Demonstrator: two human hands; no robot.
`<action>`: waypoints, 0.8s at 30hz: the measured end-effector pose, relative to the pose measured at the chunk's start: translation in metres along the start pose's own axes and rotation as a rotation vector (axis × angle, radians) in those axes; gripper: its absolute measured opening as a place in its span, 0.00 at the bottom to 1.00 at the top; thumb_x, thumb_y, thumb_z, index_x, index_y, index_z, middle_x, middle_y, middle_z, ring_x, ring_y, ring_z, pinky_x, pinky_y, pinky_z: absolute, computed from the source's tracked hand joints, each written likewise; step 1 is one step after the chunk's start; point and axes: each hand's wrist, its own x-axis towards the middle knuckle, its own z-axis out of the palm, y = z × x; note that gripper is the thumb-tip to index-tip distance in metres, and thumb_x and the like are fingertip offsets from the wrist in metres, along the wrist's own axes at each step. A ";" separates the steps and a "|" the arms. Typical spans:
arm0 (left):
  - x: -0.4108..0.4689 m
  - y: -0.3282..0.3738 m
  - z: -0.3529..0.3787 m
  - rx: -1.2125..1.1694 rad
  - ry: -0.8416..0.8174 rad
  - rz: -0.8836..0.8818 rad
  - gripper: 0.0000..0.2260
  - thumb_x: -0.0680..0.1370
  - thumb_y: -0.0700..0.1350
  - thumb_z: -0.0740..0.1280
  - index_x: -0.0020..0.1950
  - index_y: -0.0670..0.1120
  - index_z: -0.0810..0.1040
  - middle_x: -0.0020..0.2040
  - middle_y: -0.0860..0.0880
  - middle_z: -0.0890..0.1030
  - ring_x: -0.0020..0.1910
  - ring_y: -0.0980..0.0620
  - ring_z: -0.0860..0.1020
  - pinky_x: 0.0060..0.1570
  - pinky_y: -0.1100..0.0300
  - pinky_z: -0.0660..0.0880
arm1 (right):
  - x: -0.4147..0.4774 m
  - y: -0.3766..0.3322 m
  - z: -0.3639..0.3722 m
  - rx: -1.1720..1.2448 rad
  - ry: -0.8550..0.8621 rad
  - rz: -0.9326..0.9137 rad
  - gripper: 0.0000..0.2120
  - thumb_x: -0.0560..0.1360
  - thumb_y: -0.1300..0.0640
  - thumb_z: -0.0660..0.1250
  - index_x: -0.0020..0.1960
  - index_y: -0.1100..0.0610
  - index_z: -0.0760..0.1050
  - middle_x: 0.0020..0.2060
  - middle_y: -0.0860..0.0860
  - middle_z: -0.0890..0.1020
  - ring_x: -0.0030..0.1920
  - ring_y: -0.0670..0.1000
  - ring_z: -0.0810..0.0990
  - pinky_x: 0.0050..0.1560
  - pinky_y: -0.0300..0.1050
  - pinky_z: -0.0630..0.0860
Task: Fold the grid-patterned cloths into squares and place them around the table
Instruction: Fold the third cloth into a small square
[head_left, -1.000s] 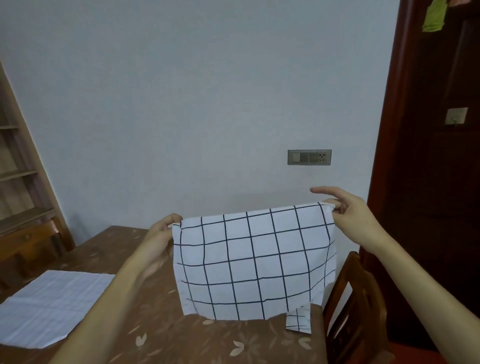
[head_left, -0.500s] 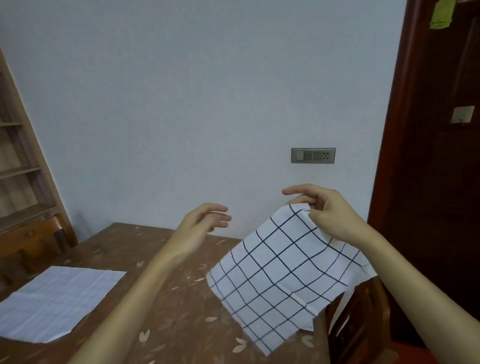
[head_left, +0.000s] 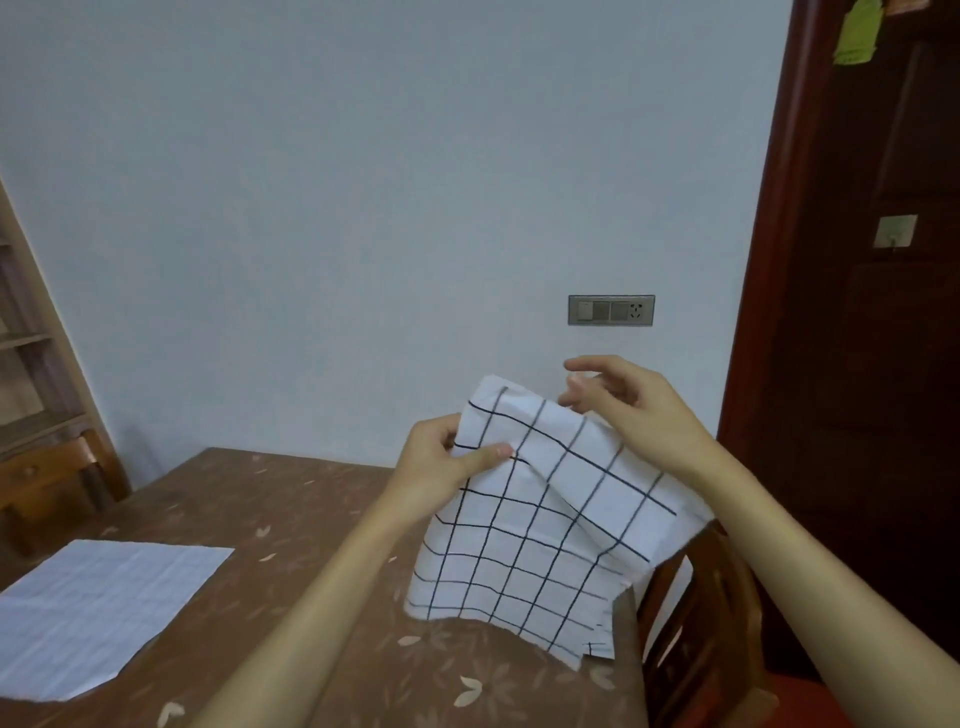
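Bare table (head_left: 291, 499) lies open between flat cloth (head_left: 98, 608) and chair (head_left: 696, 623).

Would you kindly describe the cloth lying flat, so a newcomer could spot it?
Start at the brown leaf-patterned table. At its near left edge lies a pale cloth, spread flat. Its grid is fine and faint, unlike the bold black-gridded cloth held up.
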 end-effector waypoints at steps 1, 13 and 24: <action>0.000 0.000 -0.004 -0.044 0.034 -0.030 0.06 0.73 0.39 0.77 0.49 0.42 0.85 0.46 0.47 0.88 0.46 0.49 0.87 0.45 0.56 0.82 | -0.002 0.005 -0.004 -0.017 0.020 0.050 0.17 0.79 0.44 0.64 0.62 0.50 0.78 0.47 0.46 0.87 0.49 0.40 0.84 0.53 0.36 0.74; -0.004 0.002 -0.041 -0.313 0.181 -0.147 0.14 0.73 0.38 0.76 0.58 0.40 0.83 0.51 0.43 0.87 0.49 0.43 0.87 0.45 0.52 0.84 | -0.023 0.044 0.019 0.269 -0.015 0.290 0.17 0.71 0.44 0.70 0.53 0.54 0.84 0.48 0.48 0.88 0.49 0.45 0.87 0.49 0.37 0.81; -0.011 0.004 -0.049 -0.238 0.116 -0.182 0.11 0.77 0.47 0.72 0.54 0.41 0.84 0.51 0.45 0.88 0.51 0.47 0.86 0.50 0.54 0.80 | -0.014 0.036 0.025 0.333 0.080 0.202 0.05 0.78 0.60 0.69 0.47 0.58 0.84 0.39 0.49 0.87 0.40 0.46 0.85 0.40 0.35 0.80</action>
